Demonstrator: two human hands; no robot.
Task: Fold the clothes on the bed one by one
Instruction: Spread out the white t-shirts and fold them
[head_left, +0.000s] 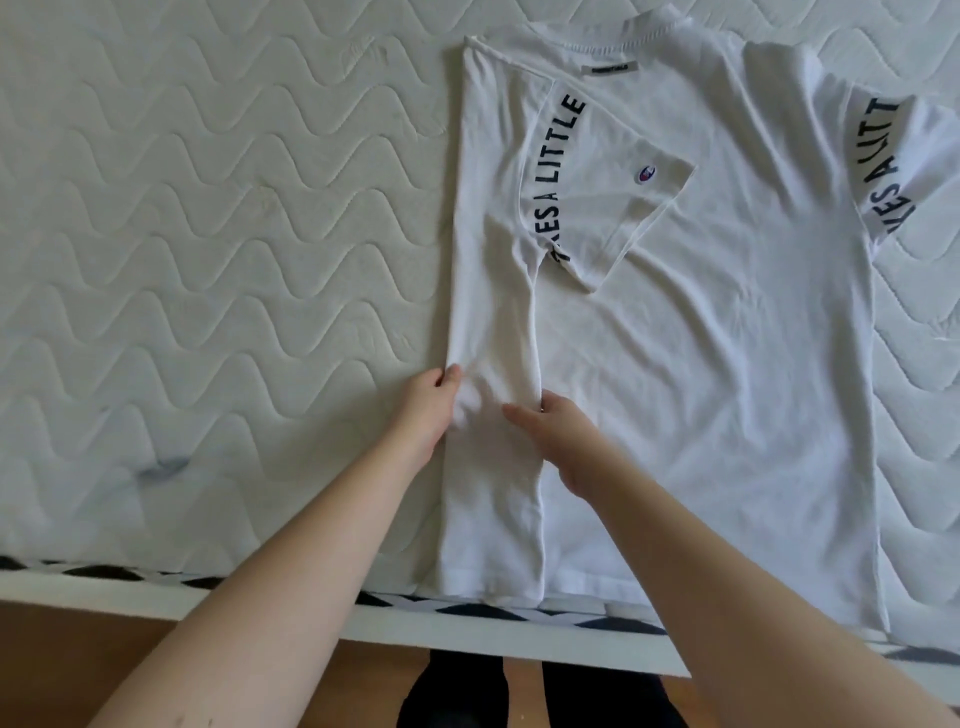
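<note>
While the white T-shirt (701, 364) lies flat on the quilted mattress (208, 234), its left side and sleeve (597, 182) are already turned in over the body. We pinch the outer edge of that folded strip with our left hand (423, 415), and our right hand (563, 441) presses its inner edge, fingers curled at the cloth. We judge the first side fold nearly set; next, the right sleeve (893, 171) needs the same fold inward.
</note>
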